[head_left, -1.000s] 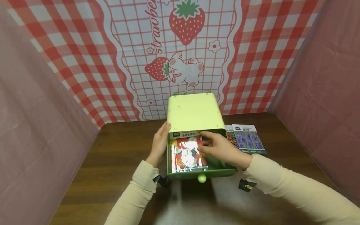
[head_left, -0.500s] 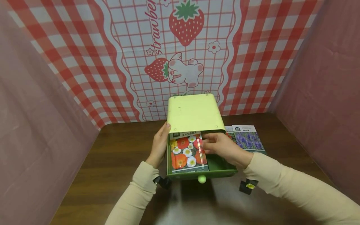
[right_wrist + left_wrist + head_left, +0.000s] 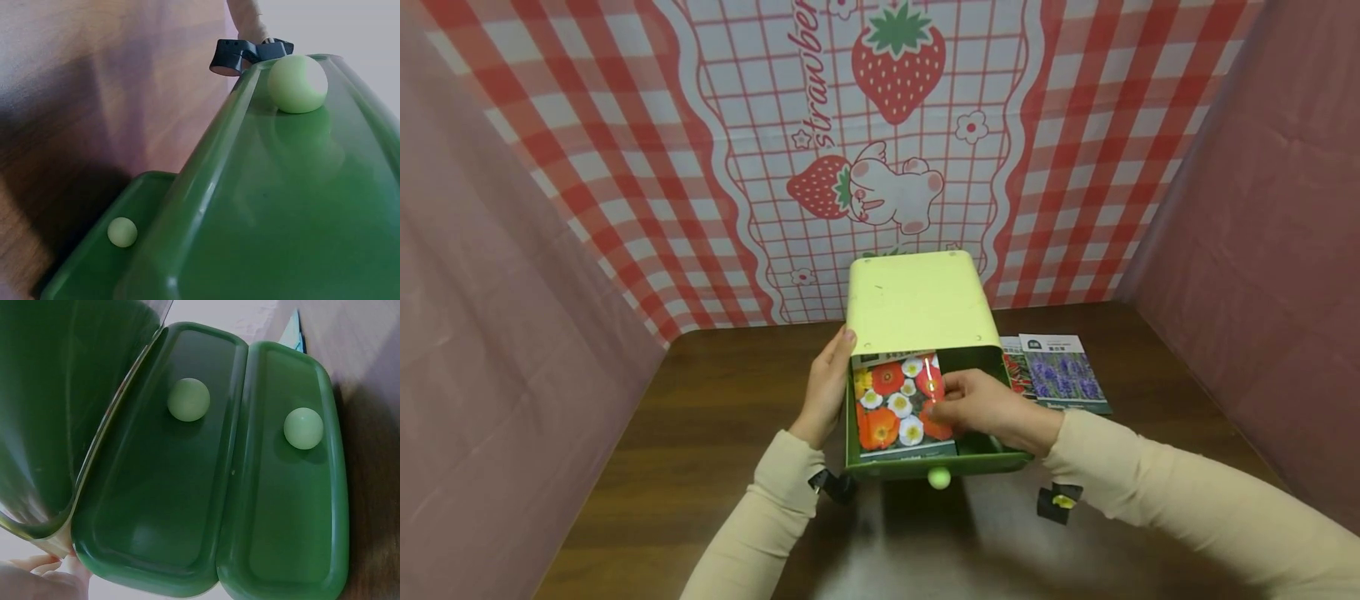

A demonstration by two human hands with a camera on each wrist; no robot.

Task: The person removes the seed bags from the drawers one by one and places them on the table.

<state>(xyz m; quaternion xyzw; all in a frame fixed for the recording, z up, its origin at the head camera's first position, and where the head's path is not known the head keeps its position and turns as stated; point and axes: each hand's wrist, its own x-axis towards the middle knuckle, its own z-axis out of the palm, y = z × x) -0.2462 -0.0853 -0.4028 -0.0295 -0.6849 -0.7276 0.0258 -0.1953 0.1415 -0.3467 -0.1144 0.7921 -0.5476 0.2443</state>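
Observation:
A pale-yellow drawer cabinet (image 3: 917,300) stands on the table, its top green drawer (image 3: 992,462) pulled out by a round light-green knob (image 3: 938,477). In that drawer lies a seed packet (image 3: 887,404) with red, orange and white flowers, its far end near the cabinet's opening. My right hand (image 3: 992,404) pinches the packet's right edge, thumb on its face; the fingers behind are partly hidden. My left hand (image 3: 826,383) rests along the cabinet's left side, thumb at the top edge. Below, the left wrist view has two shut green drawers (image 3: 156,487) with knobs.
A lavender seed packet (image 3: 1063,371) lies on the wooden table (image 3: 722,433) right of the cabinet, partly over another packet (image 3: 1018,371) with red on it. A strawberry-print cloth (image 3: 752,167) hangs behind, and pink cloth closes both sides.
My right hand has shifted from the packet's top right, dipped into the drawer beside it, then come back onto its right edge nearer the front. My left hand and the cabinet stay put.

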